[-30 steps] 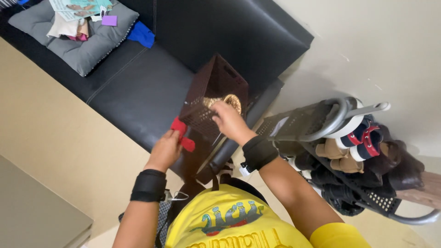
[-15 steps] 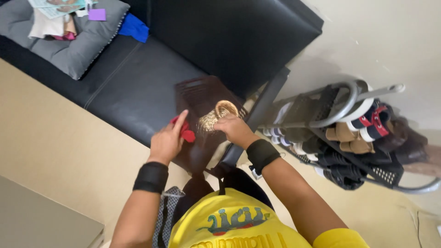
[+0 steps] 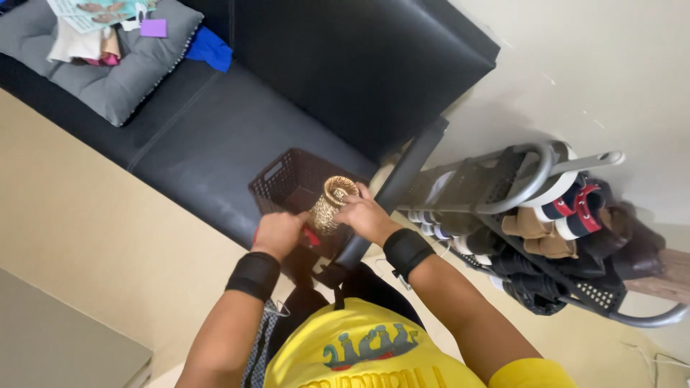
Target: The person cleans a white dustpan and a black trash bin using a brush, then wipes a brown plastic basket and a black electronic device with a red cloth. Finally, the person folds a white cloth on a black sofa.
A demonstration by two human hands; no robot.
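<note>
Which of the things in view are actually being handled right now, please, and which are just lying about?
In hand:
- stack of gold bangles, held by right hand
- red cloth, in left hand
- dark slotted basket on black sofa

Lying about:
- grey cushion with papers and clothes
- blue cloth
- shoe rack

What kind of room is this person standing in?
Most likely a living room or entryway of a home. A black sofa carries a grey cushion, and a shoe rack stands by the wall. The hands hold a gold cylinder over a dark basket.
</note>
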